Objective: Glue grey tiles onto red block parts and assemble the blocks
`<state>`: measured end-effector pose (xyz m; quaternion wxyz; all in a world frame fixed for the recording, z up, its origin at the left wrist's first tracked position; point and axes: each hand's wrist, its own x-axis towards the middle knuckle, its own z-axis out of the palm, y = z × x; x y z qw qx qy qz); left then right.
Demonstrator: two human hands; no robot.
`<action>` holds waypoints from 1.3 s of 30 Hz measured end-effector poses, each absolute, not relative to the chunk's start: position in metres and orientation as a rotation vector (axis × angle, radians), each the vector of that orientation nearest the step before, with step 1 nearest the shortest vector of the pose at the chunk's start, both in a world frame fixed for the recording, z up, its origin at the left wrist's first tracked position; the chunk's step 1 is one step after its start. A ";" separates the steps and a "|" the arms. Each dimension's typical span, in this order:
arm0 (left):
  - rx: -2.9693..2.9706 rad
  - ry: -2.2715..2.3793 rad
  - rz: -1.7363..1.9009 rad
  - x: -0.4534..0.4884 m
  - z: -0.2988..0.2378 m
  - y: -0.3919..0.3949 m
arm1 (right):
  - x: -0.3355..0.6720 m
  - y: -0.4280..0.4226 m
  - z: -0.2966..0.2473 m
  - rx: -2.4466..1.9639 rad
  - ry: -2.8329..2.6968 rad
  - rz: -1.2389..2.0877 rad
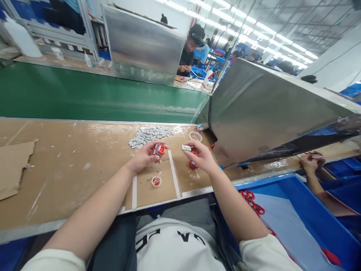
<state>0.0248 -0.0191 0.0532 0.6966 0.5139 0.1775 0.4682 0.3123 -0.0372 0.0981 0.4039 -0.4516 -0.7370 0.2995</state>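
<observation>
Fitting seemed the step in hand: my left hand (145, 156) had its fingers pinched around a small red housing (159, 149) just above the bench (70, 162). My right hand (201, 156) pinched a grey pad (186, 147) between thumb and forefinger just beside it, a second red piece (193, 164) under the palm. I judged the next move called for squaring the pad to the housing's face and pressing it flat.

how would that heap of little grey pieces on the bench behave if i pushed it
The grey pieces lie in a loose, spread heap, so a push would probably scatter them. They look flat and thin: likely light, unlikely to roll. The right hand pinches one pale piece by fingertips alone, which suggests little weight.
</observation>
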 end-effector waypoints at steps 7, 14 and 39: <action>1.142 0.394 1.094 0.028 0.055 -0.021 | 0.273 -0.051 0.115 -0.944 -1.763 1.127; 1.307 0.653 1.205 0.032 0.054 -0.024 | 0.259 -0.057 0.123 -1.066 -1.916 0.957; 1.275 0.468 0.776 0.032 0.055 -0.024 | 0.262 -0.029 0.141 -0.669 -2.680 -0.079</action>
